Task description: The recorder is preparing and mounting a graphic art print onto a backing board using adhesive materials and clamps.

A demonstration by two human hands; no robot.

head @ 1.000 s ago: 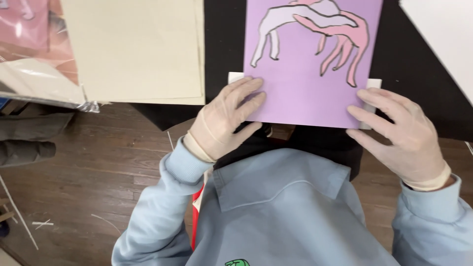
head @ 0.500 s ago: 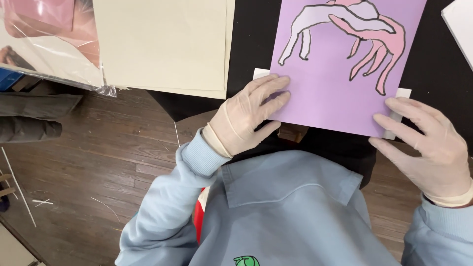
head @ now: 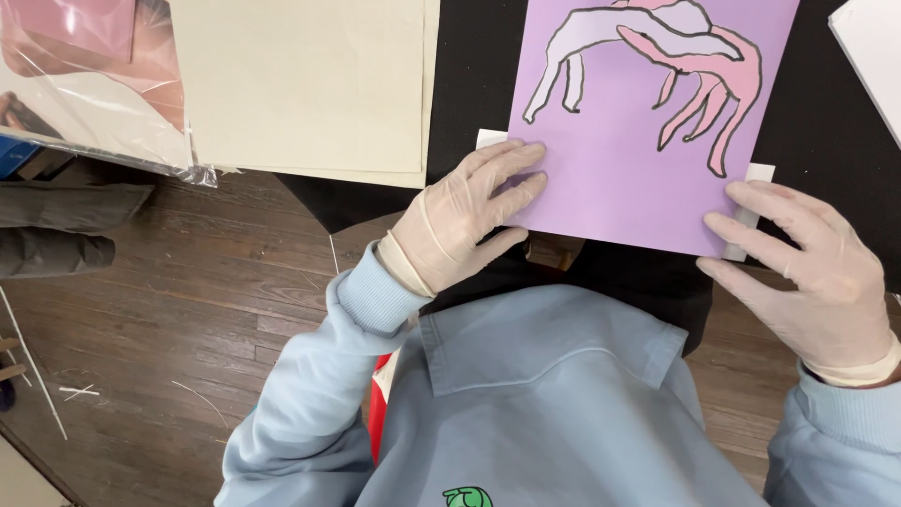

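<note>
While both gloved hands lie flat, left hand [head: 460,221] and right hand [head: 807,268] press the purple sheet [head: 638,160], grip open.

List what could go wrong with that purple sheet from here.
1. The purple sheet lies askew over the white piece under it, so pressing down now may fix it crooked.
2. The left hand and right hand press only the near corners; the far end could lift or slide.
3. The sheet's near edge hangs past the black table, so it might bend or crease there.
</note>
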